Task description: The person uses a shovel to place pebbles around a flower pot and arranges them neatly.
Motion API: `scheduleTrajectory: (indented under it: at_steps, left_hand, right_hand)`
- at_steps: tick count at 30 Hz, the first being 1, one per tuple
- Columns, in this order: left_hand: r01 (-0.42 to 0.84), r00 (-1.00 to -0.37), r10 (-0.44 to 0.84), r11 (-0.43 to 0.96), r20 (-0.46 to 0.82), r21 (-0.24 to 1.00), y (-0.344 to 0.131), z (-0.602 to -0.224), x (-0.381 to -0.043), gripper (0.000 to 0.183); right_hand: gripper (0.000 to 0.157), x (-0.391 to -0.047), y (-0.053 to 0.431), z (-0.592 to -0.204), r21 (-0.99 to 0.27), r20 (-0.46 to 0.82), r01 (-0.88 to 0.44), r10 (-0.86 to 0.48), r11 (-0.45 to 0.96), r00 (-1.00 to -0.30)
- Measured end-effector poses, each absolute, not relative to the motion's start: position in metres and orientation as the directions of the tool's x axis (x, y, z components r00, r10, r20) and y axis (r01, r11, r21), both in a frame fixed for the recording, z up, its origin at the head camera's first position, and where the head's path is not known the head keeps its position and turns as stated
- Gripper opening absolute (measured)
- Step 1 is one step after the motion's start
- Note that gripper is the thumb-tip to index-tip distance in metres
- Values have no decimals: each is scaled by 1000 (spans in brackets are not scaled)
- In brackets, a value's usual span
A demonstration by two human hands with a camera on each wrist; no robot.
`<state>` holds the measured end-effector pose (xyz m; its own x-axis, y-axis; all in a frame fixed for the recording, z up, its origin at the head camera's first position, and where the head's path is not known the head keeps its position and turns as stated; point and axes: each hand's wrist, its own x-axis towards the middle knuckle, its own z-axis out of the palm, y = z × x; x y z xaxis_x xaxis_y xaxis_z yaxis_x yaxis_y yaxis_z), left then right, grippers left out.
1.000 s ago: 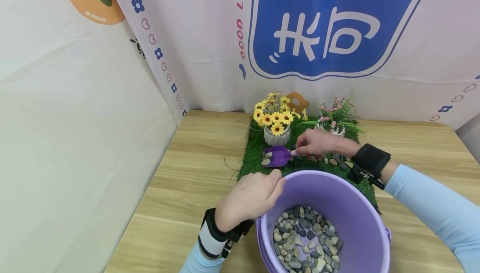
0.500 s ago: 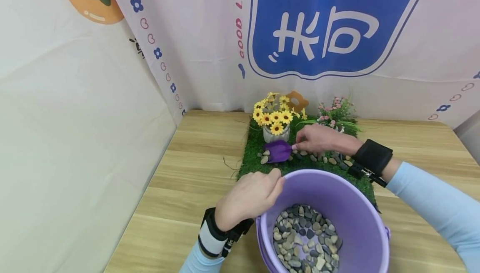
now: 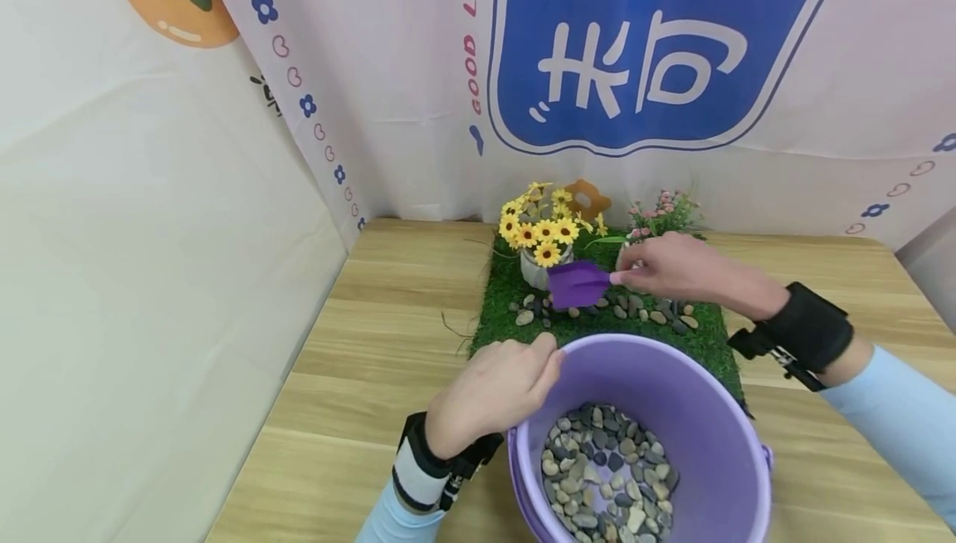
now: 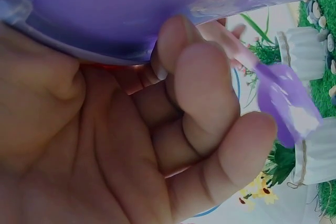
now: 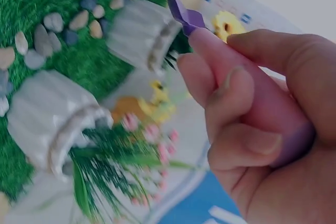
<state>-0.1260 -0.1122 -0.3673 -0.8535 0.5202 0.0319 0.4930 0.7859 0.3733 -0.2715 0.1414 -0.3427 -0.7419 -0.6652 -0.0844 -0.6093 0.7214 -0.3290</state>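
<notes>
My left hand [image 3: 496,389] grips the rim of a light purple bucket [image 3: 690,373]; the left wrist view shows the fingers curled at its edge. Pebbles [image 3: 608,476] cover much of the bucket's floor. In my right hand [image 3: 675,267] is a small purple shovel [image 3: 578,286], held by its pink handle [image 5: 252,87] with the fingers wrapped round. Its blade hangs over the grass mat [image 3: 496,310], in front of the yellow flower pot, and shows no stones on it. Loose pebbles [image 3: 631,305] lie in a row on the mat below.
Behind the shovel stand a white pot of yellow flowers [image 3: 548,232] and a white pot with pink flowers [image 5: 58,119]. A printed cloth [image 3: 426,111] hangs along the table's back edge. Bare wood tabletop [image 3: 373,344] extends to the left of the mat.
The right hand has raised the shovel off the mat and drawn it to the right. Pebbles that were on its blade now lie on the grass. The left hand keeps its grip on the bucket.
</notes>
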Motion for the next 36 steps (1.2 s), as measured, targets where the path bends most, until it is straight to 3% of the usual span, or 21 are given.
scheduleTrajectory:
  at_steps: [14,23,32,36]
  left_hand:
    - [482,-860,510,792,28,374,-114,-368,-125,27]
    - [488,-855,519,787,23,378,-113,-368,-125,26]
    - [492,-853,520,786,29,374,-112,-368,-125,26]
    - [494,-852,522,784,30,376,-112,-367,-125,27]
  right_hand:
    - [19,-230,186,-313,-225,79,-661,-662,716,-745]
    - [18,-197,208,-295,-164,133,-586,-571,793,-810]
    - [8,-170,217,-285,-76,275,-609,-571,789,-774]
    - [12,-159,228,-281,-64,359,-629,-570,775,-739]
